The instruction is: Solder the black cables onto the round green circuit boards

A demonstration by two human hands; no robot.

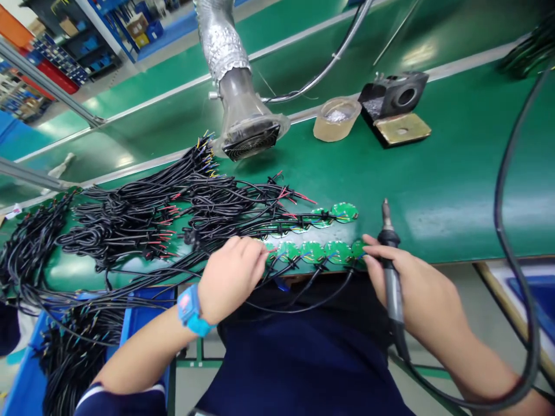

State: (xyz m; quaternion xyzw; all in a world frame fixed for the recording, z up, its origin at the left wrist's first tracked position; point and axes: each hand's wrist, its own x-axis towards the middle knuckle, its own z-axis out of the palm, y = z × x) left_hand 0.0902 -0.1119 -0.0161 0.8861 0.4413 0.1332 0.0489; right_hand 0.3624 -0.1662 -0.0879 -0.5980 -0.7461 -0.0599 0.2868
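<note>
A row of round green circuit boards [312, 252] lies along the near edge of the bench, with black cables hanging from it. My left hand [236, 274] is closed at the row's left end, a red wire tip showing by its fingertips; what it pinches is hidden. In my right hand [416, 289] is a soldering iron [393, 289], its tip pointing up and away from the boards. The thumb and forefinger of that hand reach the right-end board. Just behind lies a second row of boards [344, 212], partly under black cables.
Bundles of black cables [117, 222] cover the bench's left side. A fume extraction hose [243, 110] hangs over the back. Behind on the right are a tape roll [336, 118] and an iron stand [396, 107]. A blue bin [28, 370] holds more cables. The iron's cord [503, 190] loops right.
</note>
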